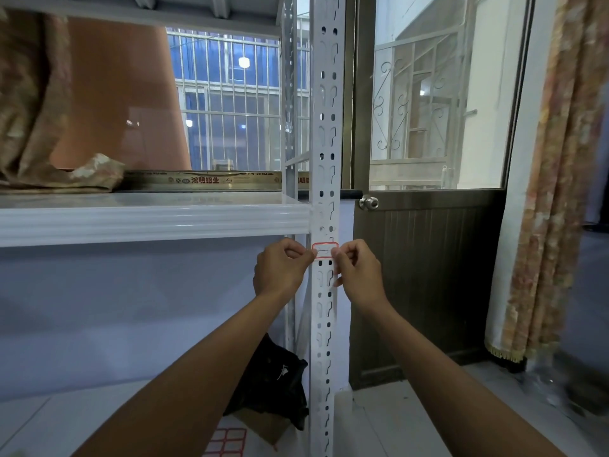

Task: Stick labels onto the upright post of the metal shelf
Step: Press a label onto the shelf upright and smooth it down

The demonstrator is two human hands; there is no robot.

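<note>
A white perforated upright post (325, 133) of the metal shelf runs from top to bottom at the middle. A white label with a red border (325, 251) lies across the post just below the shelf beam. My left hand (282, 267) pinches the label's left edge, and my right hand (356, 270) pinches its right edge. A sheet of red-bordered labels (228, 442) lies on the floor at the bottom, below my left forearm.
The white shelf board and beam (148, 222) extend left of the post, with folded cloth (49, 127) on it. A black bag (273, 377) sits on the floor by the post. A brown door with a knob (369, 202) stands right, and a curtain (553, 192) hangs beyond.
</note>
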